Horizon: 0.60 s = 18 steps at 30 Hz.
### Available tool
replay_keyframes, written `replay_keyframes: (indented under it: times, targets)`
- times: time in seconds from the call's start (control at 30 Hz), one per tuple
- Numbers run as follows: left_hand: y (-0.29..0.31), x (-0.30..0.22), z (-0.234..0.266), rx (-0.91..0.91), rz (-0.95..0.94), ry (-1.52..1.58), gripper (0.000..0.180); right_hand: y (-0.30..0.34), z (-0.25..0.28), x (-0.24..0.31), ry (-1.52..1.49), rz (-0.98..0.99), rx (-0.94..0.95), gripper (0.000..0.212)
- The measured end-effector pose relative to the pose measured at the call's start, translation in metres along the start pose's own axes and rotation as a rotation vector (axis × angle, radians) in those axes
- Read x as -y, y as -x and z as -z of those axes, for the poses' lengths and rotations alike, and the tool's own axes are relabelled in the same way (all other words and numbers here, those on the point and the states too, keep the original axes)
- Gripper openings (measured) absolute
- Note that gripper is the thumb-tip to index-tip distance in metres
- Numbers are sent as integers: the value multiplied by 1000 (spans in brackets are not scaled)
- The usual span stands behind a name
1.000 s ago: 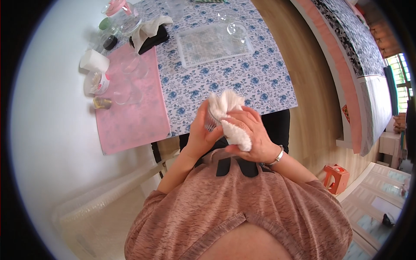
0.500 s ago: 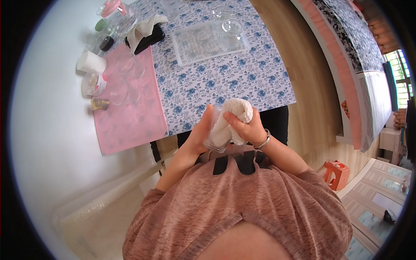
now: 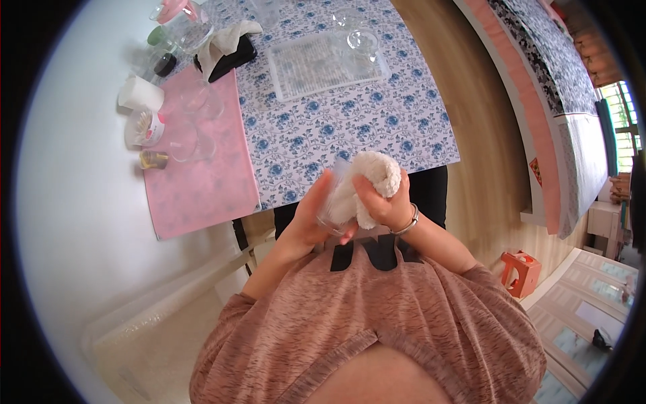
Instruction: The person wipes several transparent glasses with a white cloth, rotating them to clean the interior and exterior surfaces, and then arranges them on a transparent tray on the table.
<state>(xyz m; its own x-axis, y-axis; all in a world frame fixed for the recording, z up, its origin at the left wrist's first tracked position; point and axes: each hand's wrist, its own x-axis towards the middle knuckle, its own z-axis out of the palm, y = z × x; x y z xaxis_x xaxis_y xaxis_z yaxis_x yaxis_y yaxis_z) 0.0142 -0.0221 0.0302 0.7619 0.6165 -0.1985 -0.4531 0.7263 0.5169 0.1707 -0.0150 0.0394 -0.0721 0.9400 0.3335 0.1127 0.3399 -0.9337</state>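
My left hand (image 3: 308, 214) is wrapped round a clear drinking glass (image 3: 332, 210), held tilted just off the table's near edge. A fluffy white towel (image 3: 374, 170) is bunched in my right hand (image 3: 391, 206), its thumb lying across the top. The towel presses against the glass, and part of it seems to be inside; the glass's mouth is hidden by the cloth. On the pink mat (image 3: 202, 195) to the left stand two clear glasses, one of them the nearer glass (image 3: 192, 143).
A blue-flowered tablecloth (image 3: 350, 138) covers the table. On it lie a clear plastic tray (image 3: 296, 87) with glassware (image 3: 363, 46) at its right end, and a black case (image 3: 235, 59) under a beige cloth (image 3: 219, 48). A white roll (image 3: 141, 94) and a swab tub (image 3: 145, 128) stand by the wall.
The towel and my right hand have shifted slightly right and turned against the glass. Fingertips now show beneath the glass's lower end.
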Motion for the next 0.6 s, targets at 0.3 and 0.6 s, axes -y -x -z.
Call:
replay_keyframes:
  times: [0.3, 0.6]
  targets:
    - [-6, 21, -1, -434, -227, -608, 35, -3, -2, 4, 250, 62, 11, 12]
    - [0, 12, 2, -113, 99, 161, 65, 7, -1, 15, -201, -340, -57, 12]
